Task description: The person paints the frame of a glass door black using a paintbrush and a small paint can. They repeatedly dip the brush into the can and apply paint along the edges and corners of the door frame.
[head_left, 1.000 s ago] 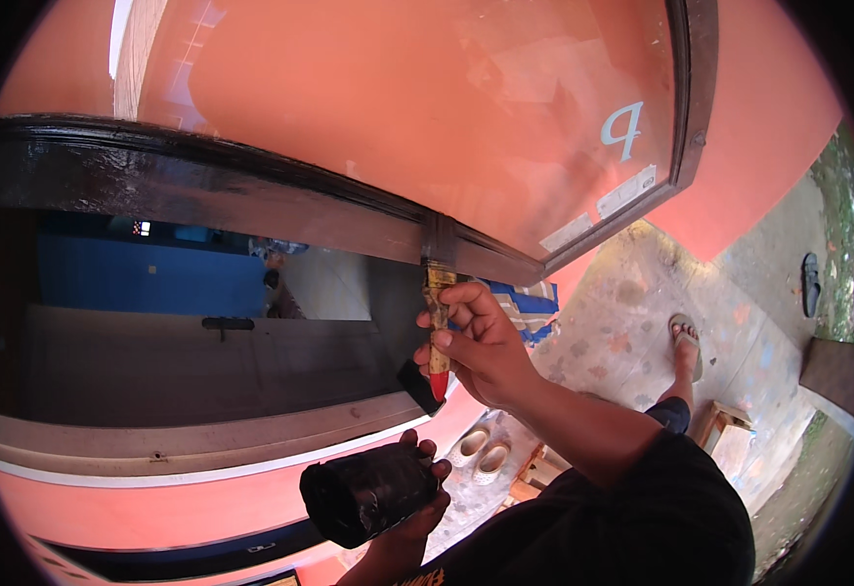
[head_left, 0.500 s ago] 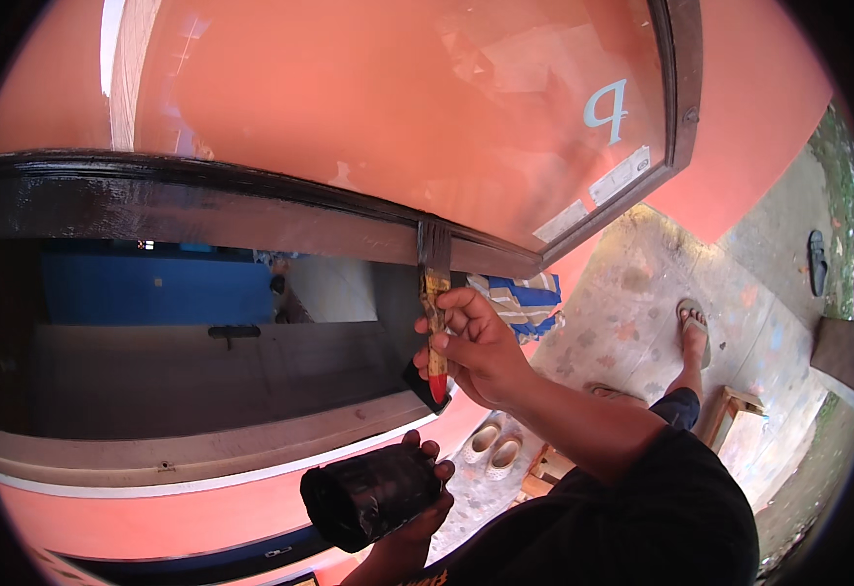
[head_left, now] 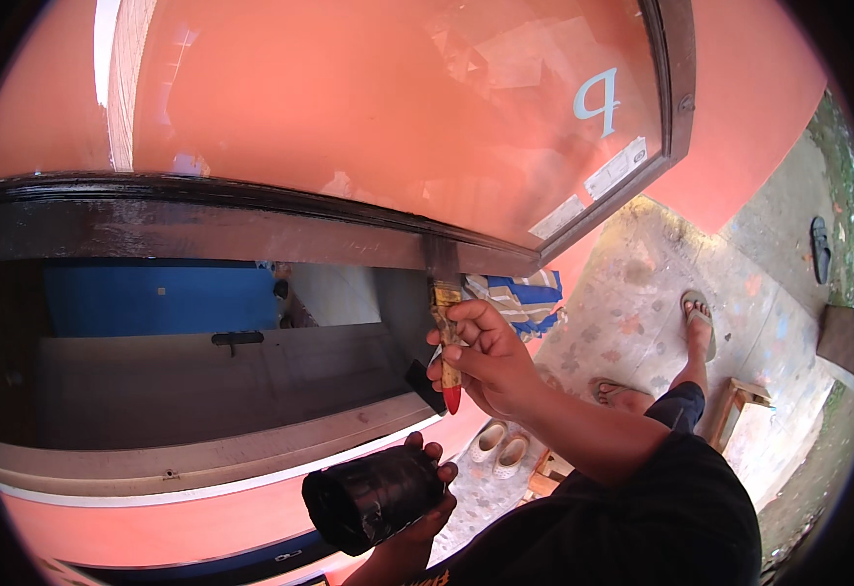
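My right hand (head_left: 493, 363) grips a paintbrush (head_left: 451, 375) by its worn yellowish handle with a red end. The brush points up, and its dark bristles touch the lower rail of a brown window frame (head_left: 349, 237), near the rail's right end. Wet-looking black paint shines along the rail's upper ridge and left part. Lower down, my left hand (head_left: 434, 510) is wrapped round a black, paint-smeared container (head_left: 376, 498), tilted with its mouth toward the left. What is inside the container cannot be made out.
A glass pane (head_left: 368, 107) fills the frame. Beneath the rail is an opening with a dark panel (head_left: 222, 381) and a sill (head_left: 202, 459). Striped cloth (head_left: 523, 301) hangs behind my right hand. Pale shoes (head_left: 500, 447), a wooden stool (head_left: 738, 415) and a dark sandal (head_left: 820, 250) are on the floor.
My right hand and the brush have moved slightly right and down, the bristles going from the rail's ridge to its flat face. My left hand still holds the container in nearly the same place.
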Available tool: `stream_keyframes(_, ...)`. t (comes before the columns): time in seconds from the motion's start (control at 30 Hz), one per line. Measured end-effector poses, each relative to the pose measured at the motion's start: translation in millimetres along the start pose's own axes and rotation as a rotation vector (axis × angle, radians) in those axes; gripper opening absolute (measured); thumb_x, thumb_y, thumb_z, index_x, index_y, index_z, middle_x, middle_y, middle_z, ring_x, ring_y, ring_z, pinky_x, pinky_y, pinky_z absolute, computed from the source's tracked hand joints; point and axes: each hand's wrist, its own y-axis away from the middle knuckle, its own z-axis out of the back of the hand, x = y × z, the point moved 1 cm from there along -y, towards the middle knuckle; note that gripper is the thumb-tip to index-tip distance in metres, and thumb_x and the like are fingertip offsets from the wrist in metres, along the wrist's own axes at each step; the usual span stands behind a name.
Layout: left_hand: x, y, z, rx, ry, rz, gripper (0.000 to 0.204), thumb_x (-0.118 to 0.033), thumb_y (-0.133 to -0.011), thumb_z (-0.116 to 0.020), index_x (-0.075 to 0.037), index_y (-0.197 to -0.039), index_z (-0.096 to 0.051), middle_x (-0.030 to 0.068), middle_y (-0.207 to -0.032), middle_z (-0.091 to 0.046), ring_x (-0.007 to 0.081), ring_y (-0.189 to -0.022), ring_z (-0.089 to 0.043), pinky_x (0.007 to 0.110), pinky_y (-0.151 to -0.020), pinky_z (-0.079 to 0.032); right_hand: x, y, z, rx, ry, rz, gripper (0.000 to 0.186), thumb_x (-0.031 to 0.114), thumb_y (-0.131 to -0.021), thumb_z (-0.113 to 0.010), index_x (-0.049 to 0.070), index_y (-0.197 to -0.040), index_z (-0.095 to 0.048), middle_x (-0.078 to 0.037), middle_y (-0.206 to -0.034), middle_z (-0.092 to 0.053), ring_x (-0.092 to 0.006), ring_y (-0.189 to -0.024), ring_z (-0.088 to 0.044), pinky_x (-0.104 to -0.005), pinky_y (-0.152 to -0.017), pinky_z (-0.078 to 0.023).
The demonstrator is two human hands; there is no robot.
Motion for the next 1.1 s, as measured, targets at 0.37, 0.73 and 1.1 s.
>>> stream_keyframes(0.37,0.2,-1.0,2.7,-0.013,0.064,-0.002,0.071,-0.045,-0.089,-0.061,-0.01,-0.144,-0.034,0.0124,-0.141,-0.041,0.0329,-0.123,-0.043,0.04,-0.071,-0.054,1.2,-10.6,2.3,0.005,-0.027,0.012,0.037,-0.006,-0.092,-0.052,0.012,-0.123,-0.043,-0.013,-0.114,-0.057,-0.0246,-0.087,-0.069,-0.0363,-0.074,-0.059)
stream_keyframes(0.73,-1.1,-6.0,1.9,0.04,0.0,0.035,0.07,-0.045,-0.091,-0.058,-0.011,-0.147,-0.033,0.0084,-0.142,-0.041,0.027,-0.122,-0.044,0.036,-0.071,-0.054,6.0,-15.2,-2.7,0.004,0.034,-0.017,0.036,-0.006,-0.092,-0.052,0.011,-0.123,-0.043,-0.013,-0.115,-0.057,-0.0242,-0.087,-0.069,-0.0356,-0.075,-0.058)
stream_keyframes(1.1,-2.0,-5.2,5.1,0.013,-0.005,0.054,0.067,-0.045,-0.092,-0.056,-0.012,-0.146,-0.034,0.0091,-0.14,-0.043,0.0287,-0.122,-0.045,0.036,-0.069,-0.054,11.3,-11.5,3.1,-0.001,0.012,0.006,0.038,-0.005,-0.092,-0.053,0.011,-0.125,-0.043,-0.014,-0.116,-0.056,-0.024,-0.085,-0.068,-0.0353,-0.075,-0.057)
